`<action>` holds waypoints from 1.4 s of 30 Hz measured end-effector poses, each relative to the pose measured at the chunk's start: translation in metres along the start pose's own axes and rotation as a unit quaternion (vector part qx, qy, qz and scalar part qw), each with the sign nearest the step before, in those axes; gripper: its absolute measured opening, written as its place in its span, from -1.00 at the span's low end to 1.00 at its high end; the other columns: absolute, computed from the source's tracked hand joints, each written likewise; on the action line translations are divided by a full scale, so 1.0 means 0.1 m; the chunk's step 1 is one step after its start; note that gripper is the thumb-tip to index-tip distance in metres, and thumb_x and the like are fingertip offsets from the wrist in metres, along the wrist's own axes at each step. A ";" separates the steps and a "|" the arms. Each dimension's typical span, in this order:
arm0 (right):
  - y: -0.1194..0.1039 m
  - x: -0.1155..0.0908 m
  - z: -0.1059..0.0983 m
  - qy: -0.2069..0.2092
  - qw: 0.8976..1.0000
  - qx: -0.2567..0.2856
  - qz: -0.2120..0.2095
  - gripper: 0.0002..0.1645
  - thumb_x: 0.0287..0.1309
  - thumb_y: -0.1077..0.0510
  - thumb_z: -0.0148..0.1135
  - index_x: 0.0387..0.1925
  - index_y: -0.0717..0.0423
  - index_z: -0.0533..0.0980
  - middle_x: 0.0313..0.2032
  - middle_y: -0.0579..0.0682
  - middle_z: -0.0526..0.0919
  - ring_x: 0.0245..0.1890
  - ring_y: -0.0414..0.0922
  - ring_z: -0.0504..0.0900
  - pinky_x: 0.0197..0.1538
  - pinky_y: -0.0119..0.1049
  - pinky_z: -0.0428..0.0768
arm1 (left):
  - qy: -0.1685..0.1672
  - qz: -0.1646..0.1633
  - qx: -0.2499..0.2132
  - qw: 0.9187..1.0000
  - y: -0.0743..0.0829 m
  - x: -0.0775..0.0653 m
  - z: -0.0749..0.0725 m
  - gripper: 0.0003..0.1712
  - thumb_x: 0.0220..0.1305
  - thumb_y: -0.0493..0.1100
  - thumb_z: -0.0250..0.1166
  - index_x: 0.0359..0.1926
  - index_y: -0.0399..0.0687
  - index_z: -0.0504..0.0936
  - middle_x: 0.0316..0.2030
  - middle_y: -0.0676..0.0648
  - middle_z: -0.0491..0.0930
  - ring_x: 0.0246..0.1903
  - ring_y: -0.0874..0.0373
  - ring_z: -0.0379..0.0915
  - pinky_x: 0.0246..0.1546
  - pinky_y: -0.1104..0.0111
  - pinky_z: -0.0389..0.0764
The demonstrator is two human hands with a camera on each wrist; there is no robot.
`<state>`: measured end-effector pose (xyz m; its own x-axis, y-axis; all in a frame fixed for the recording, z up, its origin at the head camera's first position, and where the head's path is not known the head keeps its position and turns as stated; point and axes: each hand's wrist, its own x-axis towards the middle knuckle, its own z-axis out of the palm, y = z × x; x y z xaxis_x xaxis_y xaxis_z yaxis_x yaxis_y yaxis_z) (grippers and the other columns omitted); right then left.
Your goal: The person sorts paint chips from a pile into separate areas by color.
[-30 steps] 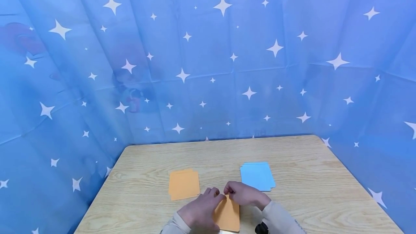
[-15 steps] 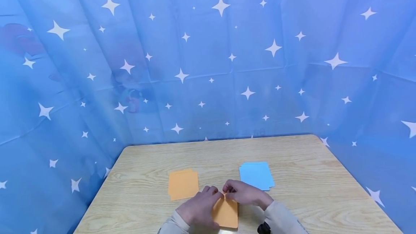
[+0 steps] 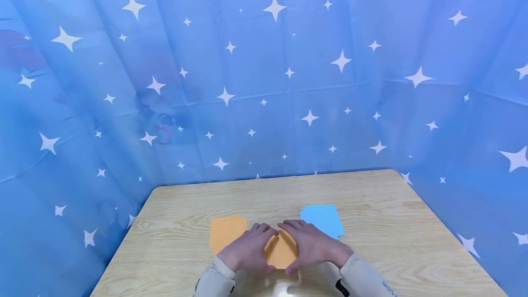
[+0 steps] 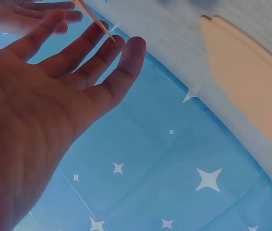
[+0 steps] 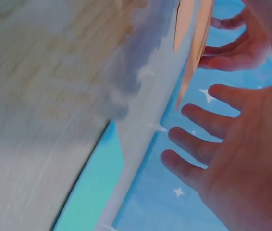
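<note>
In the head view a piece of orange paper [image 3: 281,250] is between my two hands near the front of the table. My left hand [image 3: 252,247] holds its left side, fingers at the far corner and thumb at the near edge. On its right side my right hand [image 3: 311,245] holds it in the same way. The left wrist view shows the paper [image 4: 96,20] nearly edge-on against the left hand's [image 4: 44,91] fingertips. Seen from the right wrist, the paper [image 5: 196,53] is a thin slanted strip beside the right hand's [image 5: 241,144] spread fingers.
A stack of orange square sheets [image 3: 226,230] lies left of the hands on the wooden table [image 3: 392,223]. Blue sheets [image 3: 323,219] lie behind the right hand. A blue curtain with white stars [image 3: 264,77] hangs behind the table.
The right fingers have gone from pinching at the paper's far edge to its right side. Both hands and the paper have moved farther from me, and the paper's near edge now shows between the thumbs.
</note>
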<state>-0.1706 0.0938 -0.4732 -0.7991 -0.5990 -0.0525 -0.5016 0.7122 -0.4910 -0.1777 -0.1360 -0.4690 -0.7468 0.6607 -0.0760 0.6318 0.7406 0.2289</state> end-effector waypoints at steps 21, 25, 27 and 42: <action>0.03 -0.01 -0.25 0.028 1.000 0.014 -0.004 0.26 -0.09 -0.26 0.60 0.52 0.16 0.22 0.38 0.15 0.44 0.31 0.16 0.48 0.19 0.17 0.55 | 0.009 -0.006 -0.014 1.000 -0.08 0.14 -0.17 0.14 -0.01 0.27 0.58 0.52 0.00 0.30 0.49 -0.10 0.31 0.48 -0.05 0.21 0.30 -0.09 0.46; 0.05 0.00 -0.28 0.033 0.999 0.012 -0.006 0.25 -0.08 -0.25 0.60 0.52 0.16 0.22 0.41 0.15 0.40 0.35 0.20 0.43 0.24 0.21 0.51 | 0.021 0.000 -0.013 1.000 -0.08 0.17 -0.20 0.14 -0.02 0.24 0.60 0.52 -0.01 0.30 0.46 -0.10 0.35 0.43 -0.04 0.29 0.28 -0.08 0.48; 0.05 0.00 -0.29 0.034 0.999 0.013 -0.007 0.24 -0.07 -0.26 0.60 0.52 0.15 0.22 0.42 0.15 0.38 0.36 0.21 0.43 0.24 0.22 0.51 | 0.023 -0.001 -0.015 1.000 -0.08 0.18 -0.21 0.14 -0.02 0.24 0.60 0.52 0.00 0.31 0.46 -0.10 0.36 0.42 -0.03 0.30 0.27 -0.09 0.49; -0.03 0.22 -0.36 0.027 0.999 0.031 -0.015 0.18 -0.02 -0.16 0.60 0.54 0.08 0.22 0.43 0.09 0.39 0.38 0.14 0.41 0.25 0.15 0.52 | 0.030 -0.021 -0.043 0.998 -0.25 0.11 -0.35 0.18 -0.06 0.23 0.62 0.52 -0.04 0.30 0.49 -0.13 0.31 0.47 -0.09 0.23 0.34 -0.13 0.39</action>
<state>-0.1986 0.0920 -0.4415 -0.8018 -0.5975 0.0100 -0.5053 0.6690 -0.5451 -0.2086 -0.1514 -0.4418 -0.7847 0.6192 -0.0296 0.5820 0.7523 0.3089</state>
